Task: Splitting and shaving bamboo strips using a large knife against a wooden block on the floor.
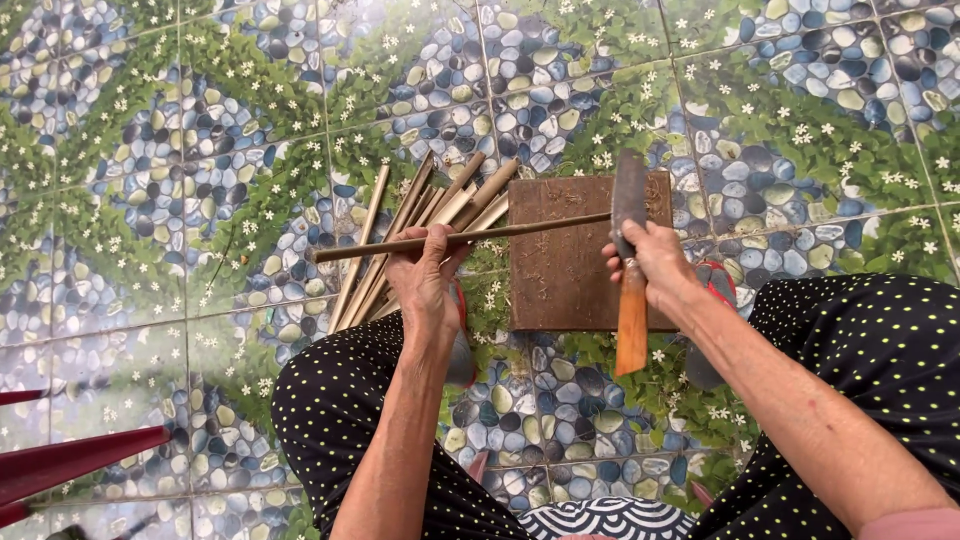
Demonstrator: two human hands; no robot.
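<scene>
left hand (425, 285) grips stick (460, 239) | cleaver (628, 205) at its tip

The floor (150, 180) is tiled with a printed pattern of blue, grey and yellow pebbles among green leaves and small white flowers. Dark red bars (70, 462) jut in at the lower left edge. The person wears black trousers (880, 340) with pale dots and sandals (716, 283).

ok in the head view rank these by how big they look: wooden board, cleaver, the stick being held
1. wooden board, largest by area.
2. cleaver in the right hand and stick in the left hand: unsure; the stick is longer but much thinner.
</scene>
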